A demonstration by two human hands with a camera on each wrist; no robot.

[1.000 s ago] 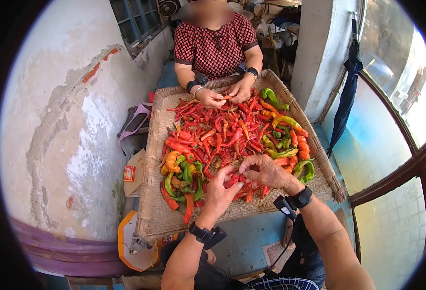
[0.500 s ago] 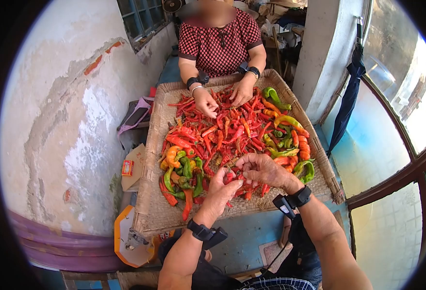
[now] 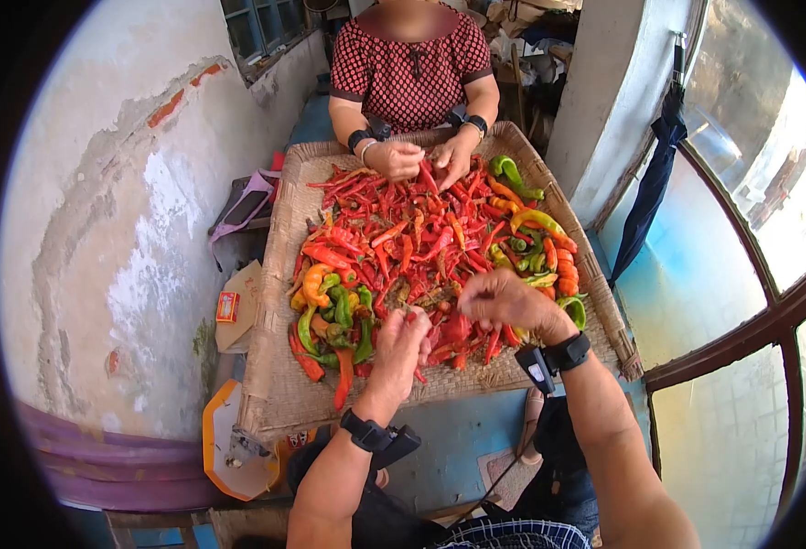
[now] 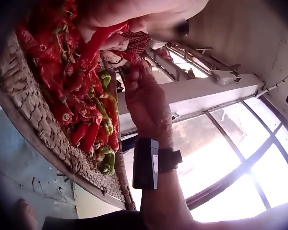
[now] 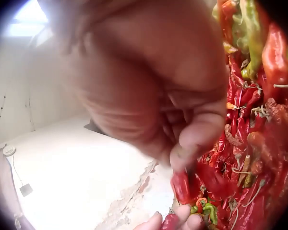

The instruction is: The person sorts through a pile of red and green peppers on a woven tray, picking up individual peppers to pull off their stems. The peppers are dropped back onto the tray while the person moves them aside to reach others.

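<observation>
A woven tray [image 3: 275, 384] holds a spread of red chilies [image 3: 403, 247], with green and orange ones [image 3: 339, 316] at its left and right sides. My left hand [image 3: 409, 320] hovers over the near part of the pile, its fingers curled round a red chili [image 4: 103, 36]. My right hand [image 3: 476, 297] is a little to the right and further out. In the right wrist view my right hand [image 5: 182, 153] pinches a red chili [image 5: 182, 187] by its top, just above the pile.
Another person [image 3: 412, 64] sits across the tray, both hands [image 3: 421, 160] on chilies at the far edge. A peeling wall [image 3: 128, 229] is on the left, a pillar [image 3: 604, 91] and a dark folded umbrella [image 3: 650, 183] on the right. An orange-rimmed object [image 3: 225, 448] lies below the tray's near-left corner.
My two hands were together on one chili; now they have drawn apart, the left nearer and leftward, the right rightward. The other person's hands came together at the far edge.
</observation>
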